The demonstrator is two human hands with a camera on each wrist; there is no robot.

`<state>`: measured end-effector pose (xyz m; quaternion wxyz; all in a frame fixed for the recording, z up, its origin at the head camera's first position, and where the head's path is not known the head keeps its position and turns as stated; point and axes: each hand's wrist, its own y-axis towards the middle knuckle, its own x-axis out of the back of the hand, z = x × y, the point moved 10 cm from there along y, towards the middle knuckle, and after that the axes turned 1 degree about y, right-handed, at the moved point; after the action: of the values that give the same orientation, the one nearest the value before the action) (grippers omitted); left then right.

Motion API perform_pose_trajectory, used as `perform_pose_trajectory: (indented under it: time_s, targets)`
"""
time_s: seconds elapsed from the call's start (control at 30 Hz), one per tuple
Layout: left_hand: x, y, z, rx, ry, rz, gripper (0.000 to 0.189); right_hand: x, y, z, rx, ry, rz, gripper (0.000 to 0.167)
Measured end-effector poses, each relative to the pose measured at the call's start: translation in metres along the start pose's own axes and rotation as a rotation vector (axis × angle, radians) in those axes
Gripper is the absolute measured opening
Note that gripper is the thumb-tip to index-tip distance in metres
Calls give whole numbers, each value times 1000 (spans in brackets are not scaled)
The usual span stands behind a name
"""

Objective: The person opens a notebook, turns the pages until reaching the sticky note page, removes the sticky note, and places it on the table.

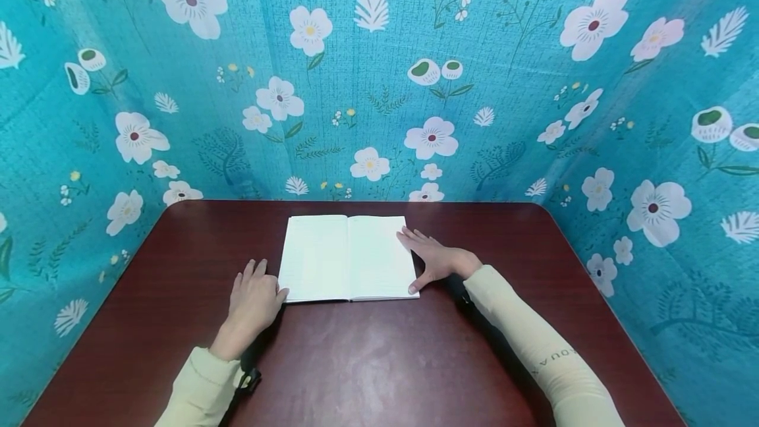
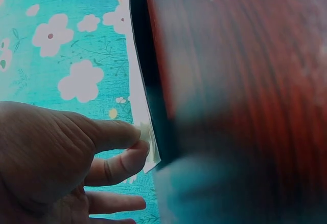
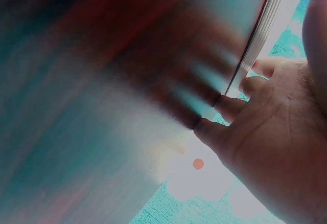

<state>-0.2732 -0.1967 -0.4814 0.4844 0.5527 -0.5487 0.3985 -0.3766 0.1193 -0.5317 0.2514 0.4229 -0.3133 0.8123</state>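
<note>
An open notebook (image 1: 317, 259) with pale, faintly lined pages lies on the dark red-brown table. At its lower left corner is my left hand (image 1: 256, 298). The left wrist view shows its thumb and index finger pinching the page corner (image 2: 149, 147), while the other fingers stretch out beside the book. My right hand (image 1: 439, 261) is spread at the notebook's right edge, thumb on the lower right corner and fingertips by the upper part of that edge. From the right wrist, the fingers (image 3: 232, 109) reach along the page edges (image 3: 265, 22), some tips down at the tabletop.
The table (image 1: 379, 361) has a glossy wood-grain top with rounded far corners. Blue floral curtains (image 1: 356, 117) stand behind it and along both sides. A dark strap (image 1: 249, 381) shows at the left wrist.
</note>
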Motion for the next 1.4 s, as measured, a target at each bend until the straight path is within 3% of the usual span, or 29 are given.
perform_pose_trajectory:
  time_s: [0.63,0.9,0.97,1.1,1.27,1.4]
  targets:
    - [-9,0,4,20,46,59,35,1,0,2,-11,15,5,132]
    - [3,2,3,11,71,0,32,0,0,-2,-31,26,10,133]
    - [5,5,-1,-16,62,-19,27,-1,1,-3,-36,16,11,134]
    - [1,13,-17,-130,33,-1,41,-1,0,-4,-41,21,10,134]
    - [-7,17,-40,-302,-33,96,56,-1,0,-3,-37,27,11,134]
    - [-14,18,-52,-366,-69,152,53,0,0,-1,-23,22,9,134]
